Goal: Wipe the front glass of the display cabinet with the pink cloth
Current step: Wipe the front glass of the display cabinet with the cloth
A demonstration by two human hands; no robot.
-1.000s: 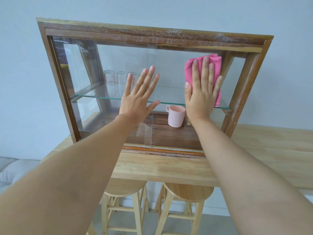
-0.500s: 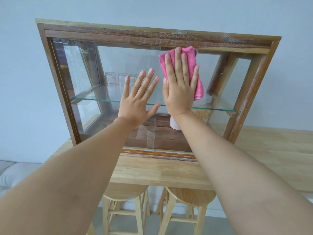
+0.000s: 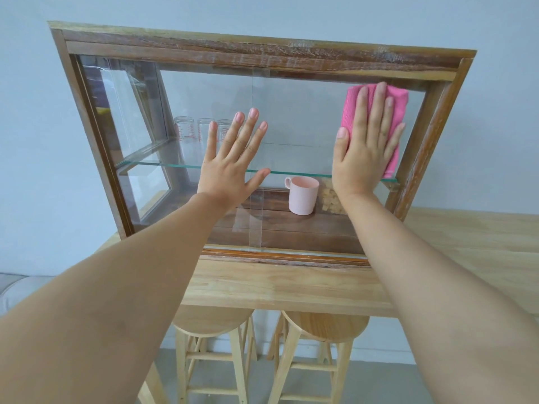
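A wooden display cabinet (image 3: 262, 48) with a front glass (image 3: 300, 118) stands on a light wooden table (image 3: 291, 284). My right hand (image 3: 364, 153) lies flat on the pink cloth (image 3: 398, 103), pressing it against the glass at the upper right, close to the right post of the frame. My left hand (image 3: 230, 167) rests flat on the glass left of the middle seam, fingers spread, holding nothing. Much of the cloth is hidden under my right hand.
Inside the cabinet, a pale pink mug (image 3: 302, 195) stands on the wooden floor and three clear measuring glasses (image 3: 184, 131) stand on the glass shelf (image 3: 163, 165). Two wooden stools (image 3: 214, 322) sit under the table. A grey wall is behind.
My right hand slid the pink cloth left to the middle top of the glass, then back right to the frame's right post. My left hand stayed flat on the glass.
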